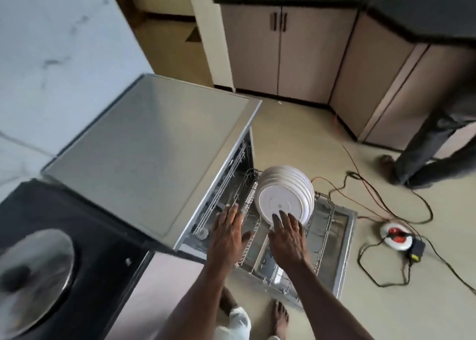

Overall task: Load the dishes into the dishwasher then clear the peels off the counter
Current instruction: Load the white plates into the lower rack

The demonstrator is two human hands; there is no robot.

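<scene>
The dishwasher [154, 143] stands open with its lower wire rack [323, 226] pulled out over the lowered door. Several white plates [286, 195] stand on edge in a row at the rack's far end. My left hand [228, 232] hovers over the rack's left side with straight, spread fingers and holds nothing. My right hand [288, 236] reaches toward the nearest plate, its straight fingertips touching or just short of the lower rim; I cannot tell which. No peels are in view.
A steel lid [33, 280] lies on the black counter [85, 221] at lower left. Cables [386, 205] and a white extension reel [395, 236] lie on the floor to the right. Another person's legs [422, 143] stand by the corner cabinets [309, 53]. My bare feet [280, 314] are below the rack.
</scene>
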